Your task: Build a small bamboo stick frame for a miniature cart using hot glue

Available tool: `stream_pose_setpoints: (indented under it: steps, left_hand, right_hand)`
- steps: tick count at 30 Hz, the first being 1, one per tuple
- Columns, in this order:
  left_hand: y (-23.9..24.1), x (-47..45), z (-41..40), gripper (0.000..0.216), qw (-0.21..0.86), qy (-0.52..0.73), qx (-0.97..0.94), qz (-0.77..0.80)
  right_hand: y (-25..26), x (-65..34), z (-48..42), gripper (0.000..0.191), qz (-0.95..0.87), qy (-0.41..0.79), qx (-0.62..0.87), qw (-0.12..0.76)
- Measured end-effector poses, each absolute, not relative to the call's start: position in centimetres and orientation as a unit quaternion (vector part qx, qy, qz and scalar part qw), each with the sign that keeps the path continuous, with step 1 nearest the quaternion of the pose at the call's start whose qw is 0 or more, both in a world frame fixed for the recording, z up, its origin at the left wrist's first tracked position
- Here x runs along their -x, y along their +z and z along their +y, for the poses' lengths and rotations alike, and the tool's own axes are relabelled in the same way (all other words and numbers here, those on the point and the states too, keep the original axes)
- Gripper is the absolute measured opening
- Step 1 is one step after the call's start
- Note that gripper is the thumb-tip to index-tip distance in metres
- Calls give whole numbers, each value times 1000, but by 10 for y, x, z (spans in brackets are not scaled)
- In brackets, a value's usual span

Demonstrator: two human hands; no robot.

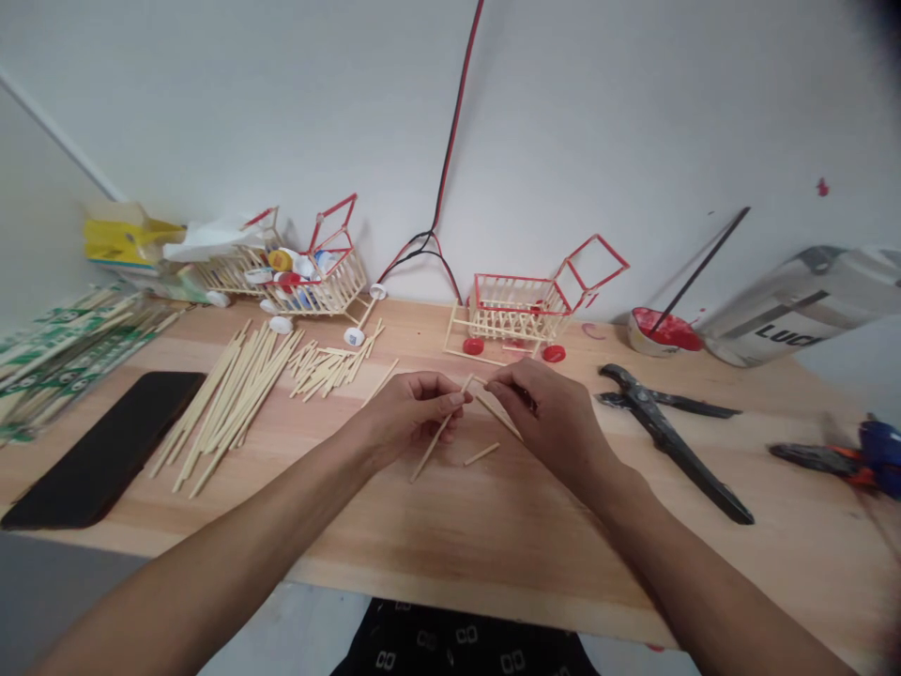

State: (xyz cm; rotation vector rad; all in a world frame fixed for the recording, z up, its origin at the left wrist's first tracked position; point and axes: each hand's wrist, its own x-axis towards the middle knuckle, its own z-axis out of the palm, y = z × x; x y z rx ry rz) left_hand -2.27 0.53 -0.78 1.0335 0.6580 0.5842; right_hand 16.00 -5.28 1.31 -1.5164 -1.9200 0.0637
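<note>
You have two hands out, your left hand (pixel 412 408) and your right hand (pixel 542 413). The left pinches one long stick (pixel 436 439), the right one thin stick (pixel 501 419). One short stick (pixel 482 454) lies at 6 o'clock from them. You can count three little carts: a first cart (pixel 521 310) at 12 o'clock, and a second cart (pixel 330 282) and third cart (pixel 229 270) at 10 o'clock. There is one phone (pixel 105 451) at 8 o'clock, one cutter (pixel 668 437) at 3 o'clock and one paint pot (pixel 662 333) at 2 o'clock.

bare left hand (pixel 412 410), bare right hand (pixel 547 415), bare forearms (pixel 282 512), black garment (pixel 457 646) patterned with small white squares
</note>
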Motion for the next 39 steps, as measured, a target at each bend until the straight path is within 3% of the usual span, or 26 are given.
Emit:
stream_pose_setpoints:
  steps: [39]
  left_hand:
    - [-3,21,1,34,766,285,-473,331]
  right_hand:
    - [3,-162,-46,19,-735,55,580,347]
